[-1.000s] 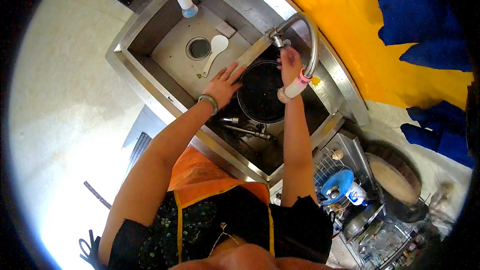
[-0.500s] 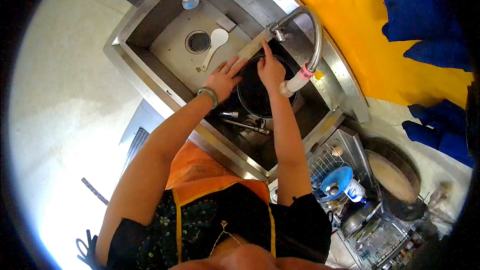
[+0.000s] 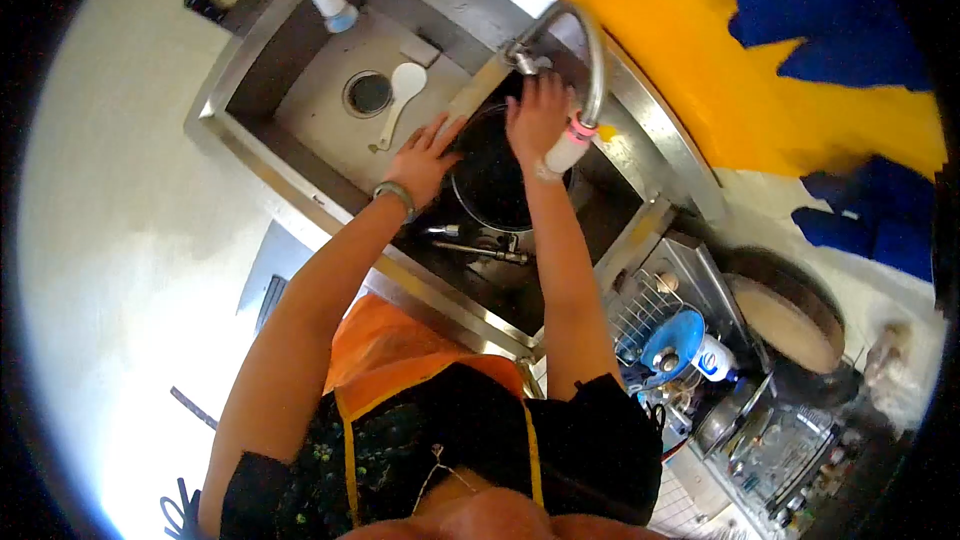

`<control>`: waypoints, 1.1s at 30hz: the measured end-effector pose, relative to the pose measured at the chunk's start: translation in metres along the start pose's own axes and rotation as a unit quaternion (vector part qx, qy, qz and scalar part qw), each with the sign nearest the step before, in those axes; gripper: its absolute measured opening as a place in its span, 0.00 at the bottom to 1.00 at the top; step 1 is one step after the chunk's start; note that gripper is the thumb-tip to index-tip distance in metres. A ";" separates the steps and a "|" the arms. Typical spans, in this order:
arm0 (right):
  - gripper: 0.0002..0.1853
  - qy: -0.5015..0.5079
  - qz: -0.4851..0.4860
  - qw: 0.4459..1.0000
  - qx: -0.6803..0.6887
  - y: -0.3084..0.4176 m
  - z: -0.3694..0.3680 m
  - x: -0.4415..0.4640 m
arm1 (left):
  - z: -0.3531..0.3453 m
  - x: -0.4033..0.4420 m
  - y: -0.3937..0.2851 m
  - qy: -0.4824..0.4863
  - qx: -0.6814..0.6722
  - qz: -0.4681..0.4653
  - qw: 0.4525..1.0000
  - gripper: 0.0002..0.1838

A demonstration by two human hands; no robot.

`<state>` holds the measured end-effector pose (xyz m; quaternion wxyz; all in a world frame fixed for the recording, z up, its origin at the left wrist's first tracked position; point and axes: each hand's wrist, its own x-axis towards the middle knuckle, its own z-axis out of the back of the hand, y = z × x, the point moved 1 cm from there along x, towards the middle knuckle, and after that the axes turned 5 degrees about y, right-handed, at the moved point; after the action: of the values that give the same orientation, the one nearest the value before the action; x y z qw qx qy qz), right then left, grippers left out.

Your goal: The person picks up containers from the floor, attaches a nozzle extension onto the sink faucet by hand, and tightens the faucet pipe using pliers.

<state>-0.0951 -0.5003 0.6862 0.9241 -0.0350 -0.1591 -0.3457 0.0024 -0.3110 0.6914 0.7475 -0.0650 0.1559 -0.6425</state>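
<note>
The large round black pot (image 3: 488,178) stood in the right basin (image 3: 598,220) of the stainless-steel sink (image 3: 415,288), below the curved metal faucet (image 3: 597,48) with its white, pink-ringed nozzle (image 3: 567,147). The left hand (image 3: 420,166) was open, fingers spread toward the metal divider (image 3: 478,88) beside the pot's rim, with nothing seen in its grip. The right hand (image 3: 540,125) lay over the pot's far side, fingers stretched toward the faucet's base; its grip looked loose and empty, though blur made it hard to say whether the fingertips touched the small metal lever (image 3: 523,62) there.

The work at the pot looked underway rather than finished: it was in place with both hands about it, and no stream of water could be made out. The white long-handled spoon (image 3: 406,90) lay in the left basin (image 3: 305,105), touched by neither hand.
</note>
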 end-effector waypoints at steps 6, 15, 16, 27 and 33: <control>0.23 -0.068 0.075 0.995 0.027 -0.015 -0.011 -0.002 | 0.010 0.000 -0.003 0.028 0.009 -0.006 1.000 0.18; 0.29 0.114 -0.216 0.966 -0.087 -0.062 0.027 -0.076 | 0.010 0.001 -0.004 -0.013 0.011 -0.015 1.000 0.18; 0.28 0.156 -0.246 0.955 -0.054 -0.060 0.045 -0.073 | 0.011 0.001 -0.005 -0.012 0.007 -0.010 1.000 0.18; 0.13 0.158 -0.259 0.920 0.248 -0.043 0.085 -0.088 | 0.008 0.002 -0.005 0.010 0.014 -0.003 1.000 0.16; 0.12 0.044 -0.251 0.912 0.322 -0.079 0.077 -0.078 | 0.005 0.002 -0.004 -0.003 -0.033 0.023 0.999 0.17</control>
<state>-0.2226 -0.4979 0.7302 0.7741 0.3202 -0.2247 -0.4977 0.0009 -0.3139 0.6972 0.7598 -0.0877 0.1762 -0.6196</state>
